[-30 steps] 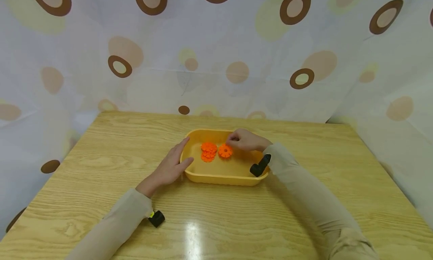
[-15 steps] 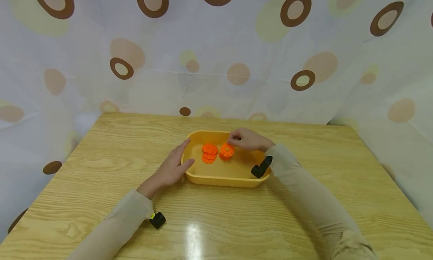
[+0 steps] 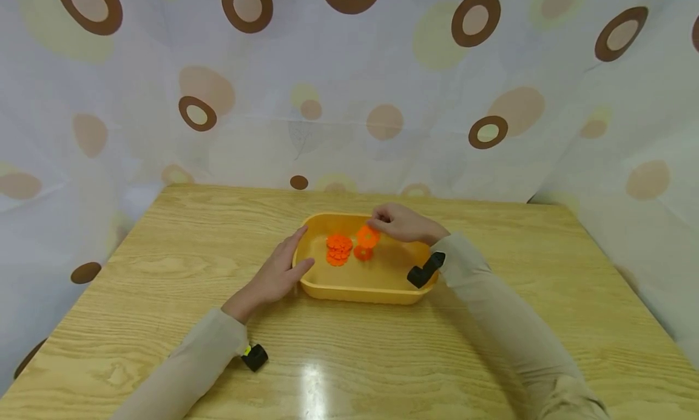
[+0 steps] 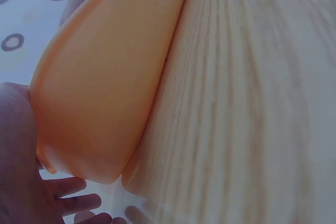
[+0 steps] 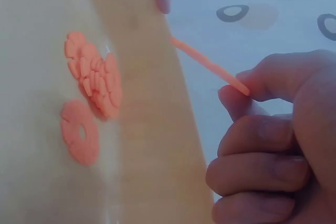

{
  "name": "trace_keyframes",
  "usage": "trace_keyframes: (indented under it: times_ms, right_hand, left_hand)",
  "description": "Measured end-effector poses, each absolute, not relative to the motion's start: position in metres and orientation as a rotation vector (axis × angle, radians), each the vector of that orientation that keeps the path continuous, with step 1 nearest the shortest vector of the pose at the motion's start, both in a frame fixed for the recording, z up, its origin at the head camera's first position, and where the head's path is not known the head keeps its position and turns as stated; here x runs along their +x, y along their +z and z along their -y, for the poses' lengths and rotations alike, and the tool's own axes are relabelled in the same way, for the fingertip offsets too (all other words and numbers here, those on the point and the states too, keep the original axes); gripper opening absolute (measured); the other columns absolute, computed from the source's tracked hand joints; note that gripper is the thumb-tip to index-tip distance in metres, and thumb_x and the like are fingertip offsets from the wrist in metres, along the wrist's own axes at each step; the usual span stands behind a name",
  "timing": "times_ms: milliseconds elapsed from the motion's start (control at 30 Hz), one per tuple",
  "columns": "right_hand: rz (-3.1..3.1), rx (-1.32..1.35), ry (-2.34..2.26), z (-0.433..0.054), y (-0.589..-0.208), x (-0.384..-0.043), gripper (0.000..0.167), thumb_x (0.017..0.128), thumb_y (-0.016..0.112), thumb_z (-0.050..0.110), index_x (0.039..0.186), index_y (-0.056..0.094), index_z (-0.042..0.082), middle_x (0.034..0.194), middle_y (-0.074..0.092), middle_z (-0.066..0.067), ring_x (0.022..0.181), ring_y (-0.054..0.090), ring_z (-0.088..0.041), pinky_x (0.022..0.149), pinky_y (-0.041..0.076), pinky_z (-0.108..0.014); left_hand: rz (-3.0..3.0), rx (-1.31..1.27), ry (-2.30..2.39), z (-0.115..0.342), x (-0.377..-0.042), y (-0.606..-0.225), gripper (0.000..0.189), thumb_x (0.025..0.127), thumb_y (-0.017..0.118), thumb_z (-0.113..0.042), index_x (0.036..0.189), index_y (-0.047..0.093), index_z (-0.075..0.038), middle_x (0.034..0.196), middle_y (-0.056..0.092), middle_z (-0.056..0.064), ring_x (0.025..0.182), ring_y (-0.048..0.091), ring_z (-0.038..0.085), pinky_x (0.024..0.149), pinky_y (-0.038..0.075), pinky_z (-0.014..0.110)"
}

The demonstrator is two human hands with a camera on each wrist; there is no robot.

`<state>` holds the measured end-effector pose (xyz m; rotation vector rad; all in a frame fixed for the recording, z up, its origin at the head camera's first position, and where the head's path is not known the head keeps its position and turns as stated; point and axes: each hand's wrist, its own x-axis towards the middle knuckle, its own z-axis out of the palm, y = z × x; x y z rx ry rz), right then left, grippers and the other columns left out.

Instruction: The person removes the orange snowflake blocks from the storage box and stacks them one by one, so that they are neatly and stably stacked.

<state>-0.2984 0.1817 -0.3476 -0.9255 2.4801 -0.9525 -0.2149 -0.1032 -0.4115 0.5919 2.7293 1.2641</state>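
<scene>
A yellow-orange plastic tray stands on the table. My left hand rests against its left rim with fingers straight; the left wrist view shows the hand beside the tray's outer wall. Over the tray, my right hand pinches an orange flower-shaped disc by its edge between thumb and index finger, seen edge-on in the right wrist view as a thin disc. Below lies a single notched disc with a central hole. Beside it, several more orange discs lie in an overlapping pile.
The wooden table extends around the tray on all sides. Behind it hangs a pale cloth printed with brown rings and dots. Black wrist cameras sit at both cuffs, the right camera hanging over the tray's right end.
My right hand has lifted one disc from the tray floor, tilting it up and uncovering another disc beneath. The left hand keeps its place on the rim.
</scene>
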Motion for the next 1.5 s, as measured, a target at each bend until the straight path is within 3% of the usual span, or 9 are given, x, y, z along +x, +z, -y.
trace_keyframes:
  times_ms: [400, 633, 1200, 1500]
  right_hand:
    - [-2.556, -0.743, -0.976, -0.208, -0.342, -0.290, 0.026, 0.103, 0.046, 0.025, 0.088, 0.056, 0.006, 0.066, 0.036, 0.000, 0.054, 0.028, -0.014, 0.060, 0.031, -0.030]
    - [-2.552, -0.738, -1.020, -0.224, -0.345, -0.287, 0.026, 0.103, 0.045, 0.020, 0.087, 0.058, 0.004, 0.064, 0.036, 0.001, 0.054, 0.030, -0.012, 0.060, 0.032, -0.027]
    - [-2.546, -0.698, -1.115, -0.257, -0.356, -0.277, 0.030, 0.104, 0.043, 0.025, 0.086, 0.053, 0.004, 0.070, 0.040, -0.004, 0.060, 0.036, -0.015, 0.062, 0.035, -0.027]
    - [-2.522, -0.637, -1.203, -0.278, -0.357, -0.272, 0.030, 0.104, 0.041, 0.027, 0.089, 0.052, 0.003, 0.066, 0.036, -0.003, 0.056, 0.030, -0.015, 0.059, 0.032, -0.027]
  left_hand:
    - [-2.728, 0.598, 1.251, 0.102, -0.215, -0.415, 0.068, 0.100, 0.049, -0.028, 0.156, 0.013, -0.010, 0.158, 0.021, 0.020, 0.144, 0.021, 0.042, 0.115, 0.019, 0.060]
    - [-2.736, 0.601, 1.246, 0.103, -0.215, -0.416, 0.068, 0.100, 0.048, -0.028, 0.156, 0.013, -0.010, 0.158, 0.021, 0.020, 0.144, 0.021, 0.042, 0.115, 0.018, 0.059]
    - [-2.738, 0.603, 1.257, 0.102, -0.215, -0.417, 0.068, 0.100, 0.049, -0.027, 0.155, 0.013, -0.008, 0.158, 0.021, 0.020, 0.143, 0.022, 0.042, 0.115, 0.019, 0.059]
    - [-2.738, 0.602, 1.251, 0.102, -0.216, -0.414, 0.068, 0.100, 0.048, -0.027, 0.155, 0.013, -0.008, 0.159, 0.020, 0.019, 0.144, 0.021, 0.042, 0.116, 0.018, 0.059]
